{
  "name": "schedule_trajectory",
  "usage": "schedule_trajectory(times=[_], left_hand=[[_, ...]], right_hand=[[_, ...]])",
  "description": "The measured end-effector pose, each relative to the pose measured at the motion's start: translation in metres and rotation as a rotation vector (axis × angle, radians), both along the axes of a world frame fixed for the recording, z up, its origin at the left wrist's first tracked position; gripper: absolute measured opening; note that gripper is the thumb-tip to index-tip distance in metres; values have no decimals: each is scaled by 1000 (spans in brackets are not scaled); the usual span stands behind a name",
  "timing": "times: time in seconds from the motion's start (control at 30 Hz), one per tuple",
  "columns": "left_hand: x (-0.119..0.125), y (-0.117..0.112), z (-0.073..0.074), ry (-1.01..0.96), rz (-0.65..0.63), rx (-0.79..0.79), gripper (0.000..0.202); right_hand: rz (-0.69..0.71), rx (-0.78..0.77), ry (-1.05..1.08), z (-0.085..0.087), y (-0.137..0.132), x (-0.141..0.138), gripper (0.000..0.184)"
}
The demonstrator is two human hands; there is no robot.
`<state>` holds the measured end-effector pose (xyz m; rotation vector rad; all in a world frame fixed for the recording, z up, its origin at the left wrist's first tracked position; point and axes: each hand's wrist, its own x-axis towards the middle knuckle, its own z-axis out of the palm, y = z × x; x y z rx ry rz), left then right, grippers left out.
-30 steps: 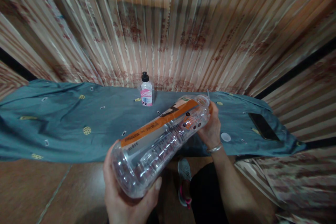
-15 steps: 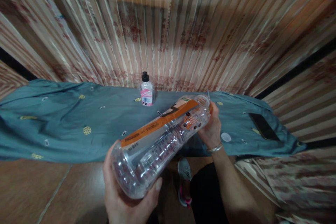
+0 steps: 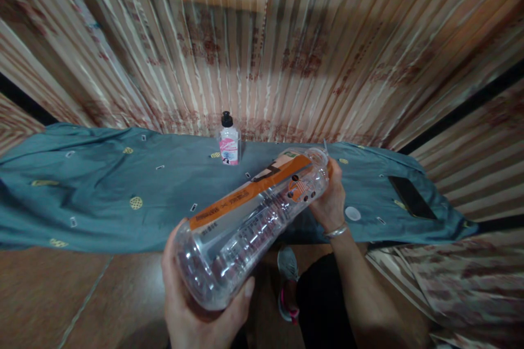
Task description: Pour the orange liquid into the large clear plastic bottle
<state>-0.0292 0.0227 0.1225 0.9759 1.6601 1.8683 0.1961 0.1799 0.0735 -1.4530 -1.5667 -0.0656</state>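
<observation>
Bottle (image 3: 256, 223), big, clear and orange-labelled, is hanging aslant between two hands over the near edge of the cloth-covered tabletop (image 3: 102, 191), mouth end pointing up and to the right, base nearest the viewer.

Main risk, as judged: a drop. Smooth, curved plastic is giving little purchase, and the base is sitting out over the floor (image 3: 123, 297) rather than over cloth; a slip on the left would probably be sending it down toward the shoe (image 3: 287, 262). Thin walls are likely to be denting if either side is squeezing hard. Uneven pull between the hands could be twisting it loose. Tabletop things are lying lower in risk: the small bottle (image 3: 229, 147) is standing upright beyond, apart from the big one; the white disc (image 3: 352, 214) is lying just beside the right wrist, where a sweep could be brushing it; the phone (image 3: 411, 197) is resting farther right.

Fingers: left hand (image 3: 200, 316) is spreading wide around the base, thumb (image 3: 245, 292) on the near side, gripping. Right hand (image 3: 331, 199) is curling closer about the neck, holding from the far right side; most of its fingers are hiding behind the plastic, so their exact spread is escaping me.
</observation>
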Motion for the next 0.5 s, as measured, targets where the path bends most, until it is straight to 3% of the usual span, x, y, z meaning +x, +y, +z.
schedule_trajectory(times=[0.5], left_hand=[[0,0,0,-11,-6,10,95]], right_hand=[[16,15,7,1,0,0,76]])
